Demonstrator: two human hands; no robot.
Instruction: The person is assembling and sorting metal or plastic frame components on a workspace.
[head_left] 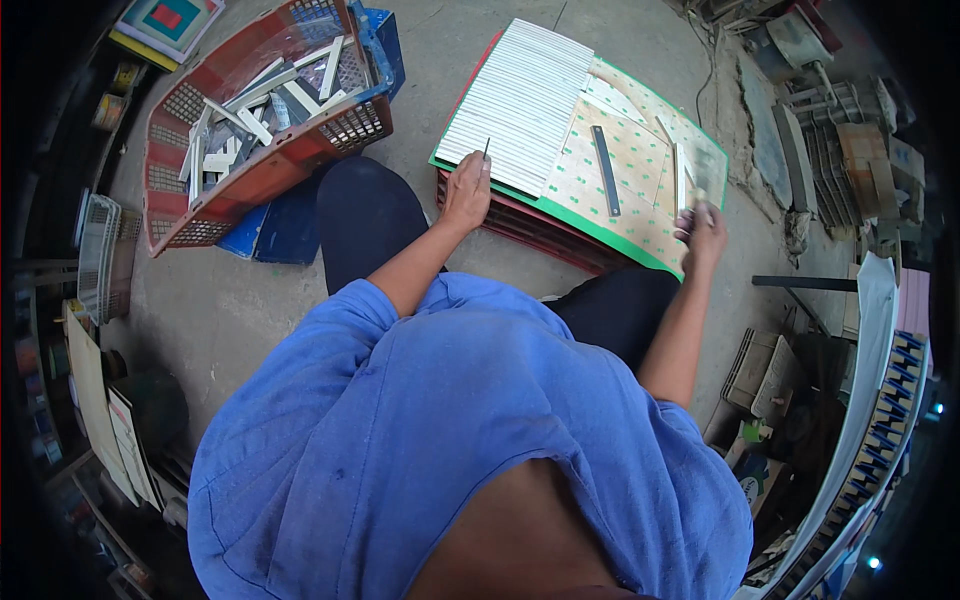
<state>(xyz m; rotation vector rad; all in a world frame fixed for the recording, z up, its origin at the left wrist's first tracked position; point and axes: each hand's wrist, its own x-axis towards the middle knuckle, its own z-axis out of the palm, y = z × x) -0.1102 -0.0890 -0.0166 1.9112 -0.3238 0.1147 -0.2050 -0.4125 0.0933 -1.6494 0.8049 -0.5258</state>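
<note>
In front of me lies a light board (630,215) with green dots and a green border. A row of narrow white strips (520,100), side by side, covers its left part. My left hand (466,192) rests at the near left corner of that row, fingers closed around a thin dark stick-like piece (487,147). Over the board's right side, my right hand (704,236) is curled, and a pale motion-blurred thing sticks up from it. Its kind cannot be told. A dark flat bar with end holes (605,170) and a white strip (680,178) lie on the board.
A red plastic crate (290,137) with loose white and dark strips sits at the left on a blue box (268,232). Another red crate (520,225) supports the board. Stacked trays (850,160) and a grey bar (805,284) stand at the right. A pale crate (105,255) is far left.
</note>
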